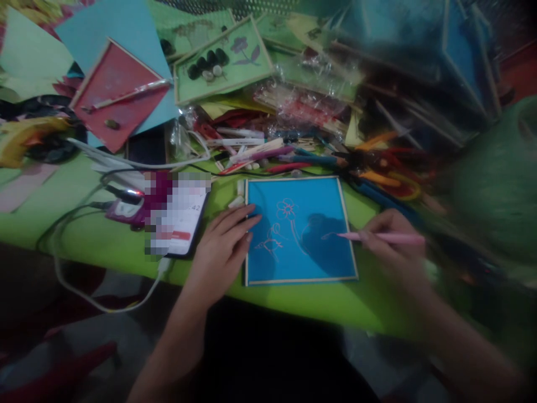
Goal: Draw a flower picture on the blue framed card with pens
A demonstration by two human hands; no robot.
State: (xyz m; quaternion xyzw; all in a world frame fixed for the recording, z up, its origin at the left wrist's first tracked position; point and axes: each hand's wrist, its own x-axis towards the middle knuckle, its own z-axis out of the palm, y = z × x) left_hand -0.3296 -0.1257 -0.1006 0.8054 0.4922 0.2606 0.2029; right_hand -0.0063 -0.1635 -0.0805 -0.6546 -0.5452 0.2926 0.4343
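A blue panel (pixel 268 193) with thin pale wooden edging lies flat on the green tabletop. Line drawings of a flower (pixel 287 209) and a small bird (pixel 268 245) show on it. My left hand (pixel 226 238) rests at the panel's left edge, fingers stretched out over the rim. In my right hand (pixel 390 240) is a pink pen (pixel 398 238), pinched between thumb and fingers. Its tip is at a small curved outline on the right part of the panel, inside the shadow of my hand.
Left of my hand lies a lit phone (pixel 180 218) with a white cable (pixel 161 268). Behind the panel are scattered pens (pixel 277 154) and orange-handled scissors (pixel 381 178). Framed panels with a red one (pixel 121 106) and a green one (pixel 235 73) stand farther back. A yellow glue gun (pixel 33 134) is far left.
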